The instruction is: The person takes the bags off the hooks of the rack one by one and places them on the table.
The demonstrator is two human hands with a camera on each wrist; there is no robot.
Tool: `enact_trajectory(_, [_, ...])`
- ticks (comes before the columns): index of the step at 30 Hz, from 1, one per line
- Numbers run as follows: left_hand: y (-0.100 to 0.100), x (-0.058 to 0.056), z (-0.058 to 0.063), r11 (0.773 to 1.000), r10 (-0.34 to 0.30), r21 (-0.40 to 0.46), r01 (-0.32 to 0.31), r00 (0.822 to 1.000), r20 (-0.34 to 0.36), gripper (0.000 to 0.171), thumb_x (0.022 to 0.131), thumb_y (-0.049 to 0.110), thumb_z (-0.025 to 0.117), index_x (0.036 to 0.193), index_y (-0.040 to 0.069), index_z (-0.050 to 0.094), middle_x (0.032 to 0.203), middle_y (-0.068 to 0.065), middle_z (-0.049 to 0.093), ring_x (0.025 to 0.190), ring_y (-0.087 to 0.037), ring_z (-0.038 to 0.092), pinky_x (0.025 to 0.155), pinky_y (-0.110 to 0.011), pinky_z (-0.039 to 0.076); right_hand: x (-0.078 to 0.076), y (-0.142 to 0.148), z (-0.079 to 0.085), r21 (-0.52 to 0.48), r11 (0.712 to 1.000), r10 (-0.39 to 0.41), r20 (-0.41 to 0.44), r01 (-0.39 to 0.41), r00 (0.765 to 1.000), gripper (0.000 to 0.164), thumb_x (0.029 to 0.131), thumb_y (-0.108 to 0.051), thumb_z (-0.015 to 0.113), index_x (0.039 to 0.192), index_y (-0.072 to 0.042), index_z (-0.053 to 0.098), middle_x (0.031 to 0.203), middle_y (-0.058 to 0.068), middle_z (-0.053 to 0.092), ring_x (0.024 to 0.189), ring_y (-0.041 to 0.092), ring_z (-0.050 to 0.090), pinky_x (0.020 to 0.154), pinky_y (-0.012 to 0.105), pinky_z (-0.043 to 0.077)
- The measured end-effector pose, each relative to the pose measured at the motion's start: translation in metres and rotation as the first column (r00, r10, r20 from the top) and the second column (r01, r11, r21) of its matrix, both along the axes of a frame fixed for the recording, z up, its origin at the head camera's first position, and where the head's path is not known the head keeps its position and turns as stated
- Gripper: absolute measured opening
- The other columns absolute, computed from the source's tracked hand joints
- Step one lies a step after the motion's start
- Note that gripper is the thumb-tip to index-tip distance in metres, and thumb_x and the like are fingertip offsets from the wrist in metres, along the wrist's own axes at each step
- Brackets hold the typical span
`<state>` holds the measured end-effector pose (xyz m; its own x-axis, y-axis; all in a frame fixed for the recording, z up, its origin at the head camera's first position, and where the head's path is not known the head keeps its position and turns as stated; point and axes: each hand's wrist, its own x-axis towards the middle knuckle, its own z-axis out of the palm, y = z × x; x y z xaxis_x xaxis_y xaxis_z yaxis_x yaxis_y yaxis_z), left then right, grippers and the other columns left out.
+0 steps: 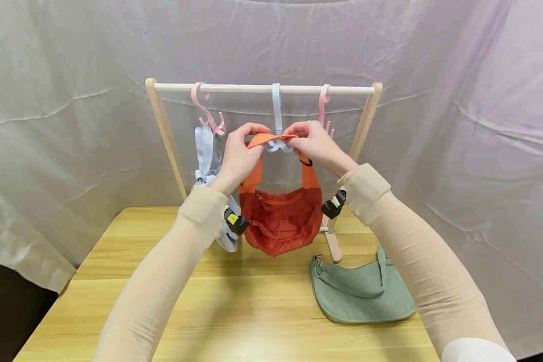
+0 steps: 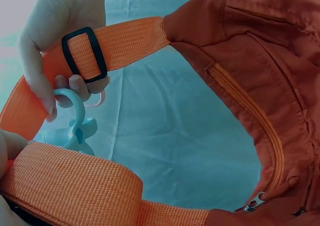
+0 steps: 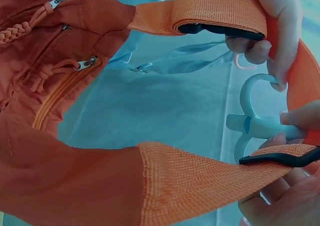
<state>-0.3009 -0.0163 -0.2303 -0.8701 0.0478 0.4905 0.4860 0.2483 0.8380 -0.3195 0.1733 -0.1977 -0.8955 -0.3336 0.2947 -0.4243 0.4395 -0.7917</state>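
Observation:
A rust-red shoulder bag (image 1: 282,221) with an orange webbing strap (image 1: 263,139) hangs from both hands, below a light blue hanger (image 1: 277,108). On the left, my left hand (image 1: 242,158) pinches the strap beside a folded-over stretch of webbing (image 2: 75,186). My right hand (image 1: 319,146) holds the strap's other side, close to a black slider buckle (image 2: 85,55). Between the hands, the top of the strap lies across the hanger's stem, right above its curved prongs (image 3: 253,99). The bag's zipped front faces me.
The hanger hangs on a white rail (image 1: 240,88) of a wooden rack, between a left pink hanger (image 1: 206,108) and a right pink hanger (image 1: 323,105). A pale blue bag (image 1: 204,151) hangs at left. A green bag (image 1: 362,296) lies on the wooden table (image 1: 235,322) at right.

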Motion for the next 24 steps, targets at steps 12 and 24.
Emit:
enact_trajectory(12, [0.0,0.001,-0.001,1.0,0.003,0.023,-0.003,1.0,-0.014,0.03,0.092,-0.003,0.055,0.117,0.006,0.069,0.108,-0.013,0.066,0.072,-0.024,0.062,0.064,-0.021,0.048,0.005,-0.002,-0.008,0.059,0.995,-0.063,-0.25,0.08,0.966,0.018,0.089,-0.003,0.058,0.099,-0.003,0.074,0.068,-0.002,0.057,0.058,0.011,0.047,0.057,0.023,0.037])
enact_trajectory(24, [0.001,0.005,-0.001,0.999,0.048,0.004,-0.048,0.998,-0.047,0.036,0.09,-0.005,0.056,0.121,0.009,0.068,0.123,-0.008,0.062,0.073,-0.021,0.061,0.066,-0.023,0.047,0.009,-0.003,-0.022,-0.013,0.992,-0.119,-0.416,0.125,0.902,0.02,0.084,0.003,0.059,0.101,-0.002,0.07,0.074,0.01,0.063,0.06,0.013,0.05,0.058,0.02,0.039])
